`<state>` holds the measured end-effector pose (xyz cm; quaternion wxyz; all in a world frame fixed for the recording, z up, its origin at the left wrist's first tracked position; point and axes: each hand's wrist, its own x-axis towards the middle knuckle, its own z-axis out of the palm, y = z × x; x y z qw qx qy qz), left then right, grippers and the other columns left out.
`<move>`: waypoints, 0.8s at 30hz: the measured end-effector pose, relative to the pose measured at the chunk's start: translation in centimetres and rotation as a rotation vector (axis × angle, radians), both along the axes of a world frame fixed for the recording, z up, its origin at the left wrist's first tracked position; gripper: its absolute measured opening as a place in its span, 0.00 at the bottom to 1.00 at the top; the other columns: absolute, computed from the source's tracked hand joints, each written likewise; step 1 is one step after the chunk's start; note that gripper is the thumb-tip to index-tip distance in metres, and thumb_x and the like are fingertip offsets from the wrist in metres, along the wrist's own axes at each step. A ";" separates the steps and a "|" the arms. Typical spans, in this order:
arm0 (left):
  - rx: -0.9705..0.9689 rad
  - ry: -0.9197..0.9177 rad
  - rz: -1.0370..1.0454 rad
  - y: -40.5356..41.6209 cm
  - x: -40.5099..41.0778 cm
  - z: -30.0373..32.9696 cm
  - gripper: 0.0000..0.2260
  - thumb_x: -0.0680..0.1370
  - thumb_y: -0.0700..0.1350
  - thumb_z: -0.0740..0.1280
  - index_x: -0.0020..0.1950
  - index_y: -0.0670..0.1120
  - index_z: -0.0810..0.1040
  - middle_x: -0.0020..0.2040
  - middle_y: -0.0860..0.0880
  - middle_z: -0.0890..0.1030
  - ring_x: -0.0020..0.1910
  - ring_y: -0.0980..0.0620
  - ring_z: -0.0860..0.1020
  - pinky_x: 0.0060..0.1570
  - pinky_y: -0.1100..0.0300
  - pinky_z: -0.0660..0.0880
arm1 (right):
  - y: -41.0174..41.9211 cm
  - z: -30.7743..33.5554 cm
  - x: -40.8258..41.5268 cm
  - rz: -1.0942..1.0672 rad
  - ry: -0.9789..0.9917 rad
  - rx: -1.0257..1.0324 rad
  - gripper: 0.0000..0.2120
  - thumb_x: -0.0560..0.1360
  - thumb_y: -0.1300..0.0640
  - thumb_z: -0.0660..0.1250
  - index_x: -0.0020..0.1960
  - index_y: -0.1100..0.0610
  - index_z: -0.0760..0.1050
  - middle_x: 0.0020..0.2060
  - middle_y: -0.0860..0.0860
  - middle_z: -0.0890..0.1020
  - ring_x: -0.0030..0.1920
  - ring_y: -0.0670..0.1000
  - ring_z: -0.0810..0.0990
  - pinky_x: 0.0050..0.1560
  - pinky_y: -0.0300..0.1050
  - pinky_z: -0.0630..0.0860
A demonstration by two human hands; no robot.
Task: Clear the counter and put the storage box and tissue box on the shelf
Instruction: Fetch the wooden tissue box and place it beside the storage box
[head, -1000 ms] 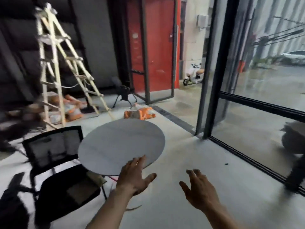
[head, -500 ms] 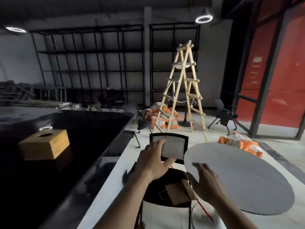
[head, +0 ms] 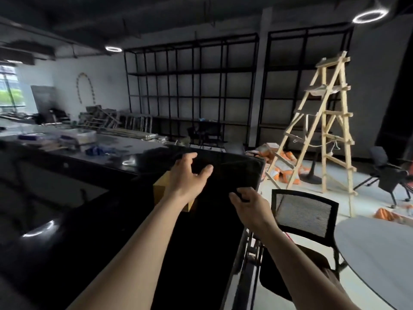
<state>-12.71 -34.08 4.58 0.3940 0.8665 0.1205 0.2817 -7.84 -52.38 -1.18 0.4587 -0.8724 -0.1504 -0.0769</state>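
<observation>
A yellow wooden tissue box [head: 160,193] sits on the glossy black counter [head: 93,238], mostly hidden behind my left wrist. My left hand [head: 188,175] hovers above and just past the box, fingers spread, holding nothing. My right hand [head: 250,206] is over the counter's right side, fingers loosely curled and empty. Tall black metal shelves [head: 192,90] line the far wall. No storage box can be made out for certain among the clutter at the far left.
A black mesh chair [head: 304,213] stands right of the counter, next to a round grey table [head: 375,251]. A wooden ladder [head: 324,121] and orange bags [head: 286,166] stand beyond. Papers and blue items [head: 67,142] lie on the far counter.
The view has swung left from the round table and chair to the counter. Both hands now reach over the counter, the left one above the tissue box.
</observation>
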 end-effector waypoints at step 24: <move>-0.600 0.212 0.274 10.4 4.8 -7.6 0.16 0.82 0.51 0.62 0.67 0.46 0.78 0.57 0.46 0.81 0.55 0.47 0.78 0.58 0.50 0.73 | 12.8 -1.8 9.3 0.328 0.599 0.327 0.15 0.80 0.44 0.65 0.59 0.52 0.80 0.56 0.52 0.82 0.55 0.53 0.81 0.60 0.58 0.81</move>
